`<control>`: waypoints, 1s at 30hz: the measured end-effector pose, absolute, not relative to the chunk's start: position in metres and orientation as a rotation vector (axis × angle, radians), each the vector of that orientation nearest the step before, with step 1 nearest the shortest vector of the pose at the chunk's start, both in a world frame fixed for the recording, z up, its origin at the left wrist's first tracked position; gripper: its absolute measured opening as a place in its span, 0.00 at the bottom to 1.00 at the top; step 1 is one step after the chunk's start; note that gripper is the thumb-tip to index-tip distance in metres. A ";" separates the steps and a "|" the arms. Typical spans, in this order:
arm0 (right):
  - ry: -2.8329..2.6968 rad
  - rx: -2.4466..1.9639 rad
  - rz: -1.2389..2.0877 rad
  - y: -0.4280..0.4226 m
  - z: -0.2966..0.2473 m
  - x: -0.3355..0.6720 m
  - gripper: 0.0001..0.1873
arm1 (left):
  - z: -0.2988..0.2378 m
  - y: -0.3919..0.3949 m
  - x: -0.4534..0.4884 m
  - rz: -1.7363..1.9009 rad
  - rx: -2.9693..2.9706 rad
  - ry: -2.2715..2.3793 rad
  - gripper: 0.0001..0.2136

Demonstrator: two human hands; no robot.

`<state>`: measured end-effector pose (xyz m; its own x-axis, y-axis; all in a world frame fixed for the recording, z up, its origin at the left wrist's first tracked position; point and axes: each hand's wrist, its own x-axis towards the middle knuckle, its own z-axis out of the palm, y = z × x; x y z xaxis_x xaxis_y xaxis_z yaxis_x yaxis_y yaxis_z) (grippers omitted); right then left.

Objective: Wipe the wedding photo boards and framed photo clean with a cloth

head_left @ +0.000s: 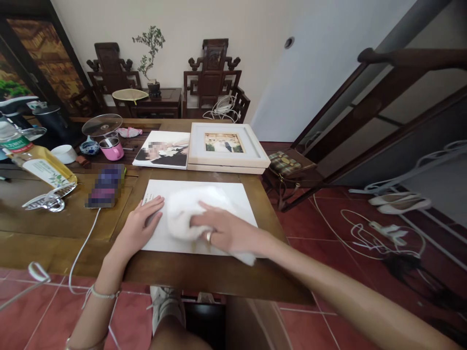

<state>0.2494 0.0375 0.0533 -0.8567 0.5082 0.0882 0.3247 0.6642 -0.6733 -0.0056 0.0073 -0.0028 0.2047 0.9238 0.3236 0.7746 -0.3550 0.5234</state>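
Note:
A flat white panel (241, 204) lies on the brown wooden table near its front right corner. My left hand (144, 223) rests on the panel's left edge, fingers stretched out over it. On the panel's middle my right hand (222, 226) presses a white cloth (186, 214), its fingers bent into the fabric; a ring shows on one finger. The cloth is blurred by motion, and one end hangs toward the panel's front edge. Small print shows at the panel's upper left, partly behind the left hand.
Behind the panel lie a photo panel (164, 149) and a framed picture (228, 146). Left of them are a pink cup (111, 148), a phone (106, 187) with a white cable, a clear hair clip (51, 198) and a tilted bottle (44, 163). Carved chairs stand by the wall.

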 end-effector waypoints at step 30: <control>-2.431 -0.885 0.929 0.069 0.057 0.231 0.08 | 0.003 0.005 -0.002 0.899 2.209 1.620 0.18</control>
<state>0.2309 0.0686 0.0565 -0.7244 0.6772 0.1292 0.4185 0.5809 -0.6981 -0.0020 0.0048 0.0031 0.1878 0.9266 0.3259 0.7671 -0.3456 0.5405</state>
